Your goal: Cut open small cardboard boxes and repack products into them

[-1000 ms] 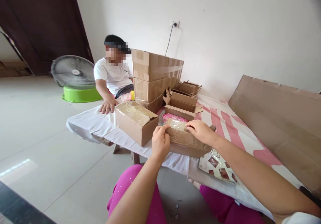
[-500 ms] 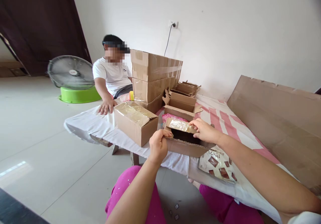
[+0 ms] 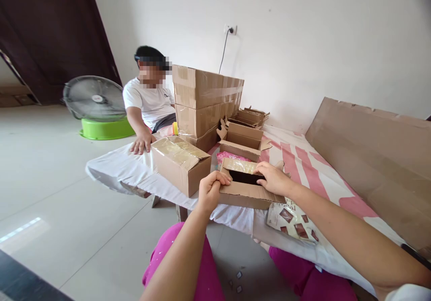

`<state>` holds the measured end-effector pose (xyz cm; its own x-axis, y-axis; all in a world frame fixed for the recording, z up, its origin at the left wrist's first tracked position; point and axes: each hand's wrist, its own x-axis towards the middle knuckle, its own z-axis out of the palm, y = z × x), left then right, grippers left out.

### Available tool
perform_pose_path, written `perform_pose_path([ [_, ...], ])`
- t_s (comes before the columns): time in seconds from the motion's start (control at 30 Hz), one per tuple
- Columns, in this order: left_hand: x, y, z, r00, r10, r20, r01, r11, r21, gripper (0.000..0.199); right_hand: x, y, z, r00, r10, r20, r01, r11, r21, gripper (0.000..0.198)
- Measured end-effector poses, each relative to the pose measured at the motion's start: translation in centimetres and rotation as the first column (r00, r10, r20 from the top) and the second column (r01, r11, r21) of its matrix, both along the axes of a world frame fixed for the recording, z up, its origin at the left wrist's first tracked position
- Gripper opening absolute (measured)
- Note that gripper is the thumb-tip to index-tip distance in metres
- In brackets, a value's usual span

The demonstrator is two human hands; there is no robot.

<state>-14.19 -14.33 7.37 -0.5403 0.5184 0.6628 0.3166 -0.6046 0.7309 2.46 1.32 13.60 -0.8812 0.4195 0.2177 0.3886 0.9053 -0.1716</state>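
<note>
In front of me on the table edge sits an open cardboard box (image 3: 247,201) with a dark gap between its two long flaps. My left hand (image 3: 211,192) is closed with its fingers on the near flap at the box's left end. Shiny tape covers the far flap (image 3: 239,165), which my right hand (image 3: 274,179) grips near its right end, fingers reaching over the gap. A printed plastic pouch (image 3: 291,222) lies just right of the box, partly behind my forearm. Behind the box is a pink packet (image 3: 232,157), mostly hidden.
A taped box (image 3: 182,166) stands to the left, before stacked cartons (image 3: 208,92). Open boxes (image 3: 240,141) line up behind mine. A person (image 3: 148,103) sits at left, one hand on the table cloth (image 3: 114,166). A large cardboard sheet (image 3: 367,157) leans at right.
The near flap has tipped inward and lies flatter, narrowing the box's opening. Both hands stay on the box. The view has shifted slightly.
</note>
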Motion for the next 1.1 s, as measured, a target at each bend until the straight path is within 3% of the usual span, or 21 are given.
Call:
perform_pose_path([
  [0.1,-0.5,-0.1,0.2,0.993,-0.025,-0.113,0.016,0.997,-0.073,0.022,-0.1,0.0,0.1,0.999,0.013,0.039,-0.012,1.000,-0.022,0.023],
  [0.33,-1.1,-0.4,0.0,0.934,-0.003,-0.356,-0.070,0.979,-0.191,0.025,-3.0,0.4,1.8,0.983,-0.003,0.186,-0.009,0.998,0.063,0.014],
  [0.43,-0.7,-0.4,0.2,0.856,0.049,-0.515,-0.191,0.955,-0.227,0.028,-5.2,1.0,2.7,0.969,0.082,0.233,-0.094,0.995,0.043,0.026],
  [0.57,0.0,-0.2,0.0,0.739,0.122,-0.662,-0.417,0.856,-0.307,0.042,-7.8,2.0,3.6,0.927,0.221,0.302,-0.228,0.974,-0.010,0.053],
  [0.63,0.2,0.0,-0.2,0.707,0.111,-0.699,-0.468,0.814,-0.345,0.045,-8.7,2.5,3.8,0.900,0.280,0.335,-0.277,0.959,-0.059,0.054],
  [0.77,0.4,0.4,-0.7,0.688,0.097,-0.719,-0.511,0.768,-0.386,0.040,-10.1,3.5,3.7,0.883,0.343,0.321,-0.318,0.939,-0.129,0.037],
  [0.97,0.5,0.4,-0.5,0.685,0.092,-0.723,-0.527,0.748,-0.404,0.037,-11.2,4.8,3.4,0.906,0.324,0.272,-0.250,0.929,-0.273,0.034],
  [1.1,0.5,0.4,-0.6,0.689,0.089,-0.719,-0.520,0.751,-0.406,0.036,-11.4,5.2,3.4,0.894,0.365,0.261,-0.276,0.906,-0.320,0.027],
])
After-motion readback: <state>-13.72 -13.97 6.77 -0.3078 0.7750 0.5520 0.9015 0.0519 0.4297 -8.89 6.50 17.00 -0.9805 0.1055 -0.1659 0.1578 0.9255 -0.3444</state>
